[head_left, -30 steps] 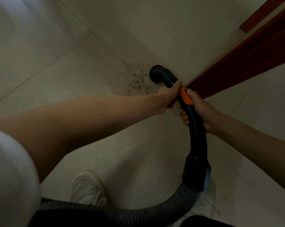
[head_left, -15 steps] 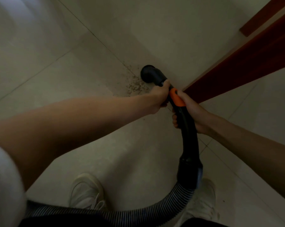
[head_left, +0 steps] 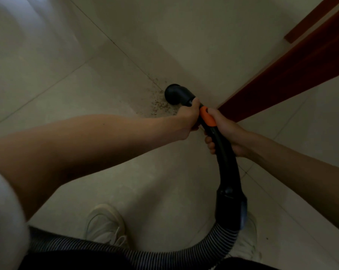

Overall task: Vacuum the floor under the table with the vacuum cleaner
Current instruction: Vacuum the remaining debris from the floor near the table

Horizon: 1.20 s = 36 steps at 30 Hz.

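A black vacuum nozzle [head_left: 177, 93] points down at the pale tiled floor, over a patch of small brown crumbs [head_left: 159, 104]. My left hand [head_left: 190, 115] grips the tube just behind the nozzle. My right hand [head_left: 226, 131] grips the black handle [head_left: 226, 158] below its orange button [head_left: 207, 118]. The handle runs back to a ribbed grey hose [head_left: 186, 254] that curves across the bottom of the view. The crumbs lie left of the nozzle, partly hidden by my left hand.
A dark red wooden table beam [head_left: 293, 75] slants from the hands to the upper right, with a second wooden piece [head_left: 313, 18] above it. My white shoes [head_left: 104, 225] stand on the tiles near the hose. Open tiled floor [head_left: 57, 65] spreads to the left.
The nozzle slid left over the crumb patch and now covers part of it; fewer crumbs show. Both hands keep their hold on the tube and handle.
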Each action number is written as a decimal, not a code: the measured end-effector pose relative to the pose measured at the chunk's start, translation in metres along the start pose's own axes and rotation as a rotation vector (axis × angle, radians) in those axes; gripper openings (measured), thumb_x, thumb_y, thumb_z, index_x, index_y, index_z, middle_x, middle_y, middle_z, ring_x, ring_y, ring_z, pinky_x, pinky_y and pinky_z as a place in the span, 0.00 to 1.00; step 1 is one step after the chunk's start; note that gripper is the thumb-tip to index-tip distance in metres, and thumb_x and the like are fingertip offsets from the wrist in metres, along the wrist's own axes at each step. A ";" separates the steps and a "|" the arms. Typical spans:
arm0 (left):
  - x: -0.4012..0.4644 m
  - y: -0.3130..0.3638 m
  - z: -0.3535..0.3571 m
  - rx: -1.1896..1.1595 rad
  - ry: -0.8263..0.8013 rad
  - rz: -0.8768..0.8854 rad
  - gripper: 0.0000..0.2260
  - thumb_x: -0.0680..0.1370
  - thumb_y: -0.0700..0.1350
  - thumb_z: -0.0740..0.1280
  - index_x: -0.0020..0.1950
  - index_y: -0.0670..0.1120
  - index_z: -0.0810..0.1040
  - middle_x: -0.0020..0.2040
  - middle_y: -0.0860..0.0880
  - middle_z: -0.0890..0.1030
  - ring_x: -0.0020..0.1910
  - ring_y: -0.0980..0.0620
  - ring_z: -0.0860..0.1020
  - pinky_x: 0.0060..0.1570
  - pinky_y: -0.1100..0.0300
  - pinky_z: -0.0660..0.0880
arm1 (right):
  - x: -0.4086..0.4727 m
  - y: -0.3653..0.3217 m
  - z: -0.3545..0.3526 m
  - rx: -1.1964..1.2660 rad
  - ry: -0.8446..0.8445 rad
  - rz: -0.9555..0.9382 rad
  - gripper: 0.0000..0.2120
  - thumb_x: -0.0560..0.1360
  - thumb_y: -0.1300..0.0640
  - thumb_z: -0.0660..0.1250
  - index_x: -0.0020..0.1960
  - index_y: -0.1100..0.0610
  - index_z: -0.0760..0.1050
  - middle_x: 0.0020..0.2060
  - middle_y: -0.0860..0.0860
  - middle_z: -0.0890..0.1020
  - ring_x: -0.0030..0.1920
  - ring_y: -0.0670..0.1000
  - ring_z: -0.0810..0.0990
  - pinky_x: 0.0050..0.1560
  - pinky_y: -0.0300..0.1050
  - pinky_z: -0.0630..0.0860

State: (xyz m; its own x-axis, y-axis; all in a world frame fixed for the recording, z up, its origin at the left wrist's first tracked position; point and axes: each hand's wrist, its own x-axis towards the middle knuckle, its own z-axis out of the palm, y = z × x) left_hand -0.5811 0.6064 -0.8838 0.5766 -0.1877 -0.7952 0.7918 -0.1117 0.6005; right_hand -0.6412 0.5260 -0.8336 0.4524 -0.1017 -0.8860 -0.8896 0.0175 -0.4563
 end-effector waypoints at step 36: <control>0.034 0.050 -0.078 -0.152 0.061 0.027 0.12 0.80 0.52 0.60 0.48 0.43 0.70 0.33 0.48 0.70 0.30 0.53 0.69 0.28 0.63 0.67 | 0.041 -0.067 0.058 -0.102 -0.075 -0.102 0.27 0.79 0.36 0.52 0.40 0.60 0.69 0.23 0.53 0.71 0.19 0.49 0.71 0.21 0.36 0.70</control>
State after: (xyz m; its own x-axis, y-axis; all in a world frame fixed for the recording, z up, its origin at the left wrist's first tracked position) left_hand -0.5058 0.6703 -0.8876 0.6053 -0.1280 -0.7856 0.7948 0.0424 0.6054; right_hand -0.5600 0.5781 -0.8442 0.5406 -0.0236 -0.8409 -0.8389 -0.0909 -0.5367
